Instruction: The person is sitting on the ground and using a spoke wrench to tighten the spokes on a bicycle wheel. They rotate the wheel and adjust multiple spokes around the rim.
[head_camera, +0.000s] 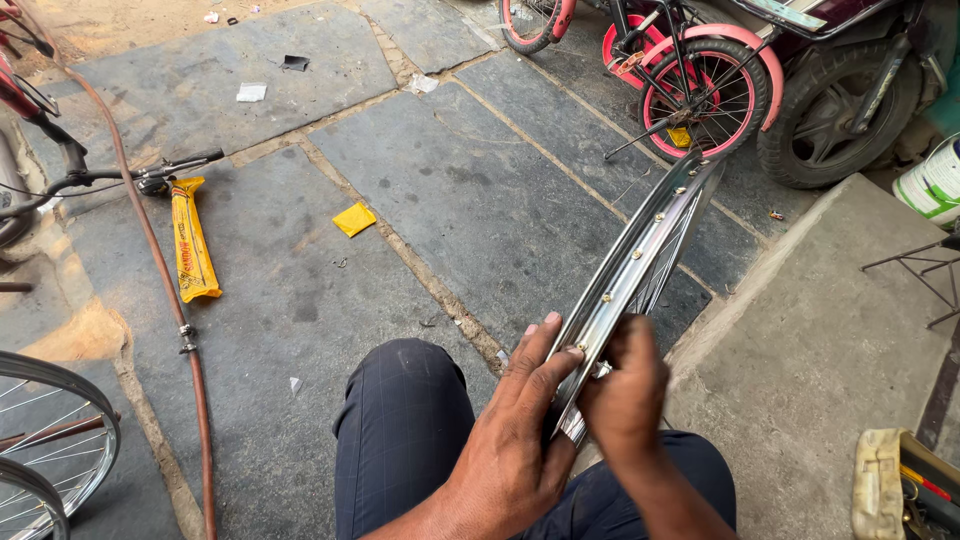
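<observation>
1. Two bare hands worked on a shiny silver metal bicycle wheel rim (640, 260), held edge-on above the person's lap.
2. Left hand (515, 430) was clamped on the near end of the rim, fingers flat along its left face, thumb hooked over the edge.
3. Right hand (625, 395) was curled shut against the rim's right face, fingertips pinched on something small at the rim; what exactly could not be told.
4. Hands sat just beside each other, rim between them.
5. Rim ran away from the hands, up and to the right, with thin spokes showing under its far part.
6. Dark blue trouser knees (405, 410) were directly under both hands.
7. Yellow folded paper scrap (354, 219) lay on the grey stone paving (480, 190), well ahead and left of the left hand.
8. Long yellow printed plastic sleeve (191, 243) lay far left of the left hand, beside a reddish-brown rubber hose (160, 270).
9. Small pink-fendered bicycle wheel (705, 95) stood beyond the rim's far end.
10. Grey concrete step (820, 330) sat right of the right hand.
</observation>
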